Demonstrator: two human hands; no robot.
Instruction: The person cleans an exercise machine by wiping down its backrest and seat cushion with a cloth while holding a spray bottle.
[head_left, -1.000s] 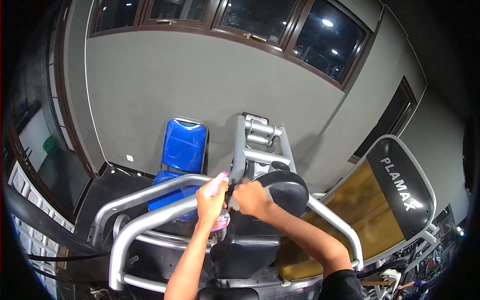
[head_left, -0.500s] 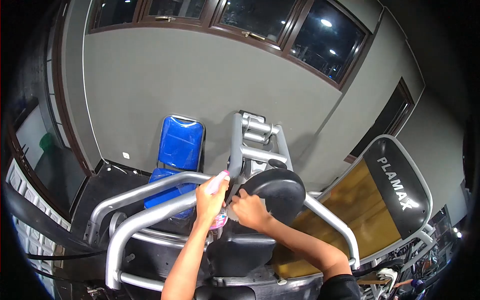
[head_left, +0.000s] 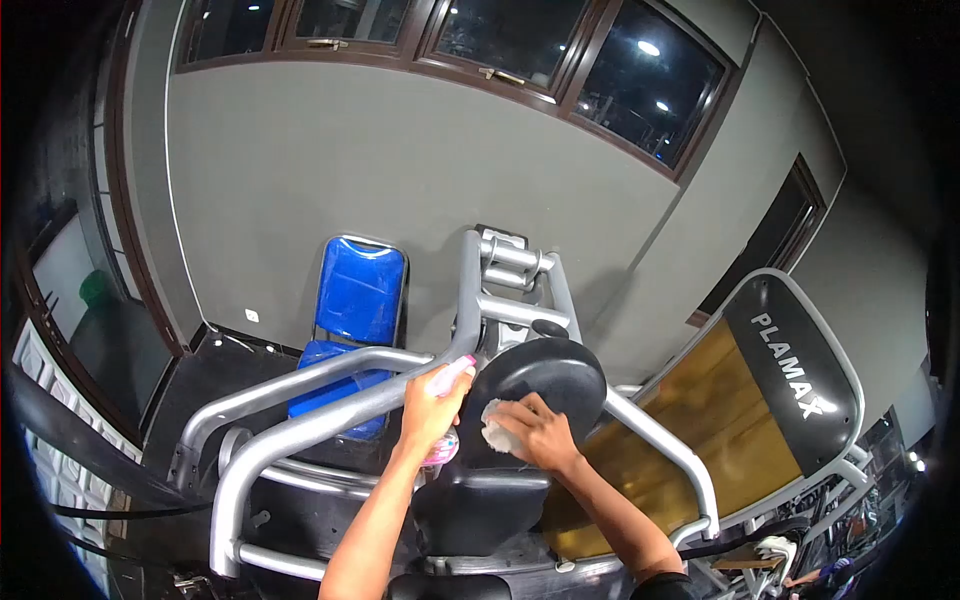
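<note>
My left hand (head_left: 430, 408) is closed around a spray bottle (head_left: 440, 450) with a pink and white top and a colourful label low down. It is held just left of a round black pad (head_left: 540, 377) on the exercise machine. My right hand (head_left: 540, 432) presses a white cloth (head_left: 499, 427) against the lower face of that pad, fingers bent over it. Part of the cloth is hidden under the fingers. Below both hands is a black seat (head_left: 468, 515).
Silver tube handles (head_left: 300, 425) curve out on the left, and another silver bar (head_left: 665, 450) on the right. A blue chair (head_left: 360, 290) stands by the grey wall (head_left: 400, 160). To the right is a panel marked PLAMAX (head_left: 785, 365).
My right hand has moved right and slightly down onto the pad, and more of the cloth shows. My left hand with the spray bottle has shifted slightly right and down.
</note>
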